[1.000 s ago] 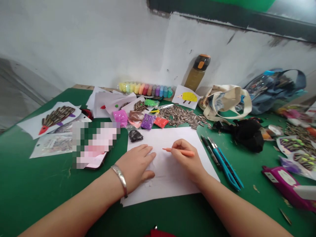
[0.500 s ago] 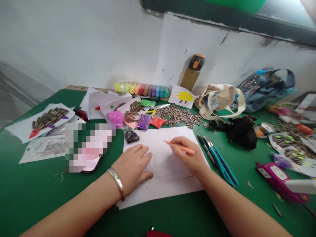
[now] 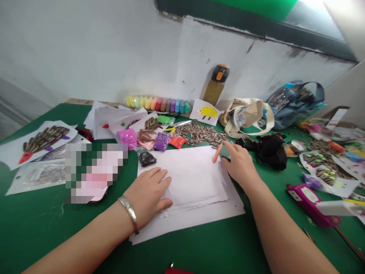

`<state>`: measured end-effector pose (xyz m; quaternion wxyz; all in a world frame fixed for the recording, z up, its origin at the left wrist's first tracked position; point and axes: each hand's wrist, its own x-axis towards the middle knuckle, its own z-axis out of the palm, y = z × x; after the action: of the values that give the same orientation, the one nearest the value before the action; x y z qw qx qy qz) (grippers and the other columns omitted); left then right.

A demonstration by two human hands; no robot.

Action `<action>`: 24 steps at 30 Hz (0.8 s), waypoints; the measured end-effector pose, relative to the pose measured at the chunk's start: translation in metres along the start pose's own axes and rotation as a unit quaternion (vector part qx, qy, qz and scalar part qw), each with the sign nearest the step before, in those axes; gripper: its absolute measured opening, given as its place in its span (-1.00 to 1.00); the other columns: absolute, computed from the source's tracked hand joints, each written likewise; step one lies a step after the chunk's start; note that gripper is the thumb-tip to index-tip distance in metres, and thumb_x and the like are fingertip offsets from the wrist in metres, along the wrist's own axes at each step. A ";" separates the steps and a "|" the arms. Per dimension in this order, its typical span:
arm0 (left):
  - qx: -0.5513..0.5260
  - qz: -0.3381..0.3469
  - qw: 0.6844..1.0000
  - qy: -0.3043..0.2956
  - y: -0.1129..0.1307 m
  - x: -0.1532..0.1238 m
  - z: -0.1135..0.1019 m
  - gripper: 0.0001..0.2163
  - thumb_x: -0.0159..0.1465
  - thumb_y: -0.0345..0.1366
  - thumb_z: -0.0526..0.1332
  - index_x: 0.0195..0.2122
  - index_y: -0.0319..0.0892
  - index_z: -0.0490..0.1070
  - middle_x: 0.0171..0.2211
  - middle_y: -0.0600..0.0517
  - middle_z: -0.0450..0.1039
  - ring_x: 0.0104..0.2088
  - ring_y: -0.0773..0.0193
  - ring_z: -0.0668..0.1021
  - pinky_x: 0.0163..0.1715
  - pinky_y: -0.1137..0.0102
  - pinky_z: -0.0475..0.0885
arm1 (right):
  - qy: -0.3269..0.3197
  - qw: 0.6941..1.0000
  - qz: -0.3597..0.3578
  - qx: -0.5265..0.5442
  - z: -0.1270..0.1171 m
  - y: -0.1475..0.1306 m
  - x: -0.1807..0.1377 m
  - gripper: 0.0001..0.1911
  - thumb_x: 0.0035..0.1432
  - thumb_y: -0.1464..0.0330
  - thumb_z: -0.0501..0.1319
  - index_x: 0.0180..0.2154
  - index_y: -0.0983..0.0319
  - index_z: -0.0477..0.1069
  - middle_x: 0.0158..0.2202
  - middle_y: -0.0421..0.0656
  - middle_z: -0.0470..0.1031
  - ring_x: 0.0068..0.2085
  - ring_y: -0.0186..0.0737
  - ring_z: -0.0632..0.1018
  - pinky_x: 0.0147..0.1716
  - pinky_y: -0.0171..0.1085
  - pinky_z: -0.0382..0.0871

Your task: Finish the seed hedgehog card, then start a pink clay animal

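My left hand (image 3: 152,194), with a silver bracelet at the wrist, lies flat with fingers apart on the left side of a stack of white paper (image 3: 196,179). The top sheet looks blank. My right hand (image 3: 241,165) is at the stack's upper right corner, thumb and index finger apart. An orange crayon (image 3: 217,153) lies on that corner, right beside those fingertips; whether one still touches it I cannot tell. A small bag of black clay (image 3: 147,159) sits at the upper left corner of the paper.
Sunflower seeds (image 3: 199,133) are heaped behind the paper, beside bags of coloured clay (image 3: 162,140). A yellow hedgehog drawing (image 3: 205,112) leans near a bottle (image 3: 216,85). A phone (image 3: 101,194) and a seed hedgehog picture (image 3: 45,140) are left; a purple glue gun (image 3: 309,203) is right.
My right hand has moved right from the middle of the paper and let go of the crayon at the corner. It now covers the pen and teal-handled tools. My left hand stays on the paper.
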<state>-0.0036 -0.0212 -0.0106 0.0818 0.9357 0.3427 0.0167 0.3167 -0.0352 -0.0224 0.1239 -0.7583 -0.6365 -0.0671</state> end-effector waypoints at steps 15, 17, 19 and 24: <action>-0.003 -0.012 1.000 -0.027 0.003 0.002 -0.004 -0.57 0.18 -0.15 0.32 0.05 -0.20 0.41 0.14 -0.16 0.35 0.17 -0.08 0.32 0.14 0.05 0.28 | -0.114 0.949 0.097 0.279 -0.037 -0.018 -0.011 -0.58 0.13 0.39 0.06 0.01 0.14 0.47 -0.27 -0.07 0.49 -0.38 -0.17 0.49 -0.40 -0.23 0.31; -0.005 -0.013 1.000 -0.025 0.003 0.002 -0.004 -0.57 0.17 -0.15 0.32 0.03 -0.20 0.41 0.13 -0.16 0.35 0.17 -0.08 0.33 0.14 0.05 0.28 | -0.165 0.855 0.096 0.483 -0.036 -0.030 -0.015 -0.71 0.15 0.33 0.10 -0.15 0.22 0.52 -0.36 -0.10 0.47 -0.46 -0.24 0.48 -0.43 -0.23 0.35; -0.006 -0.013 1.000 -0.023 0.003 0.002 -0.004 -0.58 0.17 -0.15 0.32 0.03 -0.20 0.41 0.12 -0.16 0.36 0.16 -0.08 0.33 0.13 0.05 0.29 | -0.206 0.753 0.080 0.620 -0.032 -0.045 -0.020 -0.75 0.09 0.38 0.16 -0.16 0.21 0.49 -0.38 -0.15 0.47 -0.44 -0.25 0.51 -0.39 -0.23 0.39; -0.007 -0.016 0.999 -0.029 0.004 0.003 -0.006 -0.57 0.17 -0.15 0.32 0.03 -0.20 0.41 0.13 -0.17 0.35 0.16 -0.10 0.33 0.14 0.04 0.28 | -0.225 0.669 0.053 0.706 -0.016 -0.080 -0.030 -0.74 0.03 0.37 0.33 -0.25 0.14 0.29 -0.39 -0.29 0.43 -0.38 -0.29 0.55 -0.35 -0.26 0.42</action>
<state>0.0007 -0.0217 -0.0044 0.0987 0.9297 0.3548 -0.0097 0.2339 -0.0549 -0.0068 0.4788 -0.4683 -0.4613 0.5819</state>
